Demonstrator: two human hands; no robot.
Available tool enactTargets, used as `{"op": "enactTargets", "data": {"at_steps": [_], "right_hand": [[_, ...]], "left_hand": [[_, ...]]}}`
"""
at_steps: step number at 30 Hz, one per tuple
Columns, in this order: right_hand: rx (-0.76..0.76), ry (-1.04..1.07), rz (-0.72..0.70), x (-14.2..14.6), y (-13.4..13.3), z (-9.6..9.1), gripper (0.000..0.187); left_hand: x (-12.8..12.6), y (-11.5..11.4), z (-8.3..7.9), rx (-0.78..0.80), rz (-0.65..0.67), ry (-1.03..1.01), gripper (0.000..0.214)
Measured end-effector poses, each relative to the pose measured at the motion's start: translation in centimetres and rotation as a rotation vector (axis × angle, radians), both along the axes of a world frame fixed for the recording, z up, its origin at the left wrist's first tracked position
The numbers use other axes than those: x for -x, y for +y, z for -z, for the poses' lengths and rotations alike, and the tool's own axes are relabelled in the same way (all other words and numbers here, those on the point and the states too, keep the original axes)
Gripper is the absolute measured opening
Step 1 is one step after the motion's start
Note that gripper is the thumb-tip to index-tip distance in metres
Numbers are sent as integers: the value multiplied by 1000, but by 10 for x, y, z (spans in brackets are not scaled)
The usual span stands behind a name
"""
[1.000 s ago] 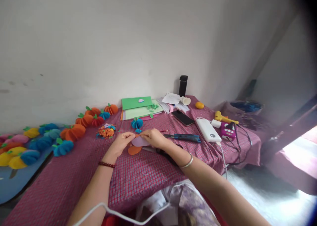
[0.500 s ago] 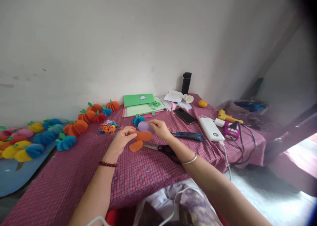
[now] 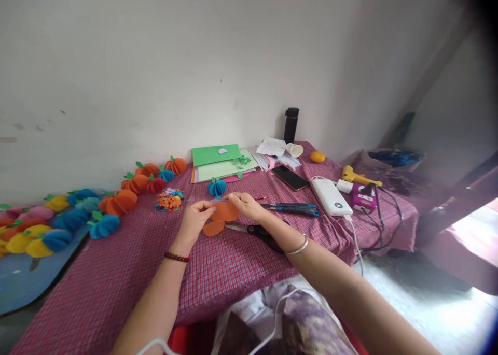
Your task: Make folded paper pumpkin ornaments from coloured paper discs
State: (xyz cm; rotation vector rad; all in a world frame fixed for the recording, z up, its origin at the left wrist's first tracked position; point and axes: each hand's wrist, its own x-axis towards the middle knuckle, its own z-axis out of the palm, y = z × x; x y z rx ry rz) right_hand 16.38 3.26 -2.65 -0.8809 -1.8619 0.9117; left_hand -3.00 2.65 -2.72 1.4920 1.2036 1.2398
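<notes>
Over the near middle of the table, my left hand [image 3: 194, 223] pinches the left end of an orange paper cutout [image 3: 225, 212]. My right hand [image 3: 247, 207] is closed at the upper right edge of the same cutout. A thin strip of purple paper [image 3: 219, 200] shows behind its top edge, mostly hidden. Another rounded orange cutout [image 3: 213, 228] lies just below. Black-handled scissors [image 3: 254, 230] rest partly under my right forearm, blades pointing left. Beyond my fingers stands a blue paper pumpkin [image 3: 217, 188] with a green leaf.
Paper pumpkins [image 3: 118, 203] in several colours line the left side, near a heap of paper scraps [image 3: 169, 199]. Green sheets [image 3: 216, 154] lie at the back. Rightward are blue-handled tools [image 3: 298, 209], a phone [image 3: 290, 178], a power bank [image 3: 330, 197] and a yellow glue gun [image 3: 360, 177].
My right hand has moved slightly left and down, bringing the purple piece behind the orange cutout. The purple piece, plainly visible before, is now mostly covered.
</notes>
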Motion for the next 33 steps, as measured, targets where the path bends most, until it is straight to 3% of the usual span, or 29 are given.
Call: {"op": "enactTargets", "data": {"at_steps": [8, 11, 16, 20, 27, 33], "right_hand": [[-135, -230, 204, -2, 0, 1, 17], [-158, -270, 235, -5, 2, 1, 19], [-86, -363, 204, -9, 6, 3, 27], [-29, -383, 210, -10, 8, 5, 40], [6, -454, 273, -12, 14, 10, 28], [46, -247, 289, -13, 18, 14, 43]], "left_hand": [[-12, 8, 10, -124, -69, -62, 26], [-14, 10, 12, -281, -77, 149, 45], [-9, 13, 17, -488, -2, 511, 24], [-9, 15, 23, -469, 34, 567, 31], [-21, 18, 29, -328, 21, 398, 45], [-21, 18, 29, -264, -19, 351, 49]]}}
